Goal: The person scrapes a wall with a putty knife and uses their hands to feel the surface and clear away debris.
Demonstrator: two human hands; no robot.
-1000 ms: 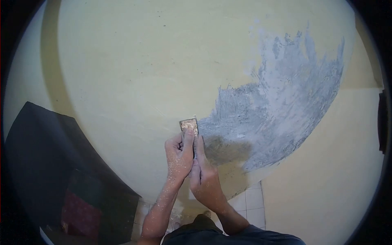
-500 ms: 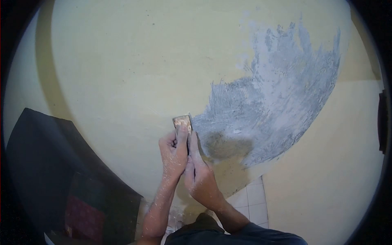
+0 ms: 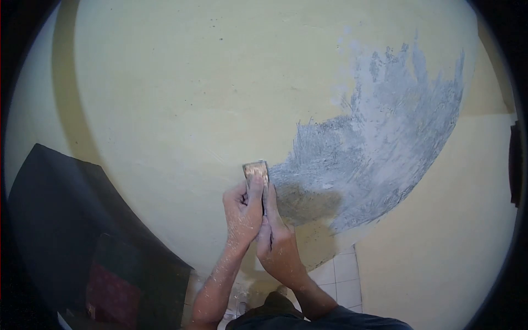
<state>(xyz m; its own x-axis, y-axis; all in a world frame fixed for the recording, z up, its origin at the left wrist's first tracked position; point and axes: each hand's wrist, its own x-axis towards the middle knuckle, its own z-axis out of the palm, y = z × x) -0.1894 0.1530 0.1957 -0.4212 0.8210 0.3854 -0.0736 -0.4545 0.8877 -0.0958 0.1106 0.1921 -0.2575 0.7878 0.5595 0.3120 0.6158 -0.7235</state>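
A scraper [image 3: 255, 168] with a worn, flat, rectangular blade is held against the yellowish wall [image 3: 159, 104], close by the left edge of a rough grey patch [image 3: 374, 137]. My left hand [image 3: 242, 212] is closed around it, with the thumb lying along the blade's face. Just below and to the right, my right hand [image 3: 279, 242] is closed on it too, its index finger stretched up beside the blade. Most of the handle is hidden by my hands. White dust covers my fingers and forearms.
A dark, sloping object [image 3: 66, 214] fills the lower left, with a red panel [image 3: 113, 294] on it. White floor tiles [image 3: 344, 275] show at the wall's foot. Another wall [image 3: 434, 236] adjoins on the right, with a dark object [image 3: 515, 165] at its edge.
The view has shifted, so the wall and patch appear lower and further right. Both hands keep their grip on the scraper, which stays near the same spot at the patch's left edge.
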